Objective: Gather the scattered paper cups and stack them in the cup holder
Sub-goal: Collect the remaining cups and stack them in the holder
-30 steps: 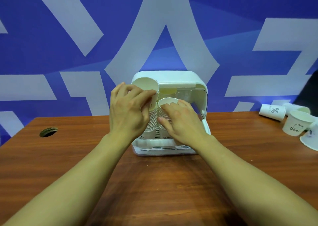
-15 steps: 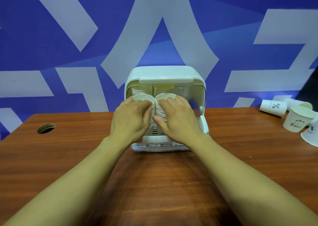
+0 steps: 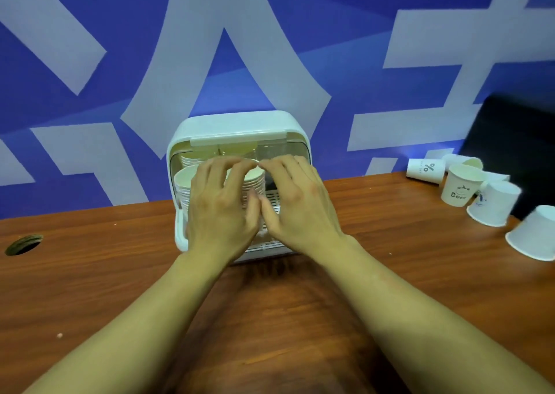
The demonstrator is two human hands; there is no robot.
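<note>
Left hand (image 3: 222, 213) and right hand (image 3: 300, 210) are gripping the paper cup stack (image 3: 254, 182) in the cup holder (image 3: 234, 123) at the table's (image 3: 90, 273) far edge; seating it is calling for even, upright pressure.

1. A white cup holder (image 3: 237, 126) stands on the wooden table (image 3: 90, 273), its front open.
2. The left hand (image 3: 219, 210) and right hand (image 3: 297, 210) clasp the middle cup stack (image 3: 255, 180) inside.
3. A second stack (image 3: 183, 180) sits just left of it.
4. Loose cups (image 3: 459, 189) lie far right.

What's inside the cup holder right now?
The cup holder holds a front-left stack of paper cups, a back stack behind it and a middle stack, with bare grille floor at right. The left hand and right hand cover the stacks' lower parts and the holder's front.
</note>
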